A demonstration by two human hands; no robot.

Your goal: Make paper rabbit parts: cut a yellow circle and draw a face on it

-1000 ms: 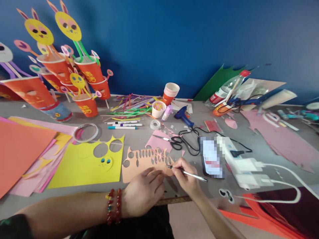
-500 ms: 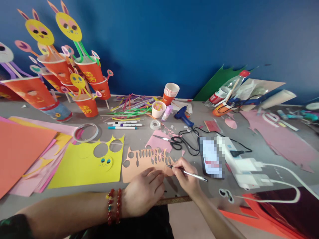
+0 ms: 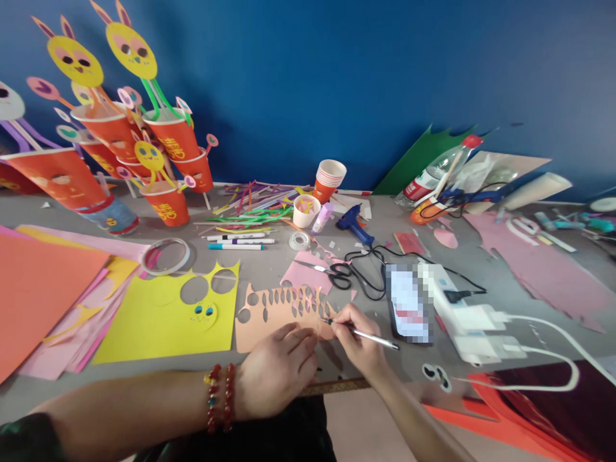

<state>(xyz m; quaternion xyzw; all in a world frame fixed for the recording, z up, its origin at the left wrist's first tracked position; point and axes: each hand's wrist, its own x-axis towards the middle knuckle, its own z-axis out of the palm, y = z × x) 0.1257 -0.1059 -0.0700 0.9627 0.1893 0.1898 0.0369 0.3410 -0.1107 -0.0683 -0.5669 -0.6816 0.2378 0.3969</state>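
Peach paper [image 3: 255, 332] with several oval and round cut-outs lies at the table's front edge. My left hand [image 3: 282, 369] rests flat across its lower part, fingers stretched out. In my right hand [image 3: 360, 343] is a slim pen [image 3: 378, 338], gripped near its tip, which meets the paper's right side. Left of the peach sheet is yellow paper [image 3: 158, 321] with round holes and a yellow disc [image 3: 205, 314] bearing a drawn face. Just behind the peach sheet, black-handled scissors [image 3: 339, 276] lie partly over a pink paper piece [image 3: 301, 273].
Red paper cups [image 3: 166, 204] with bunny faces stand at back left. Markers [image 3: 235, 247], a tape roll [image 3: 166, 256] and a blue glue gun [image 3: 355, 223] lie behind the papers. A phone [image 3: 409, 308] and a power strip [image 3: 452, 321] with cables are to the right.
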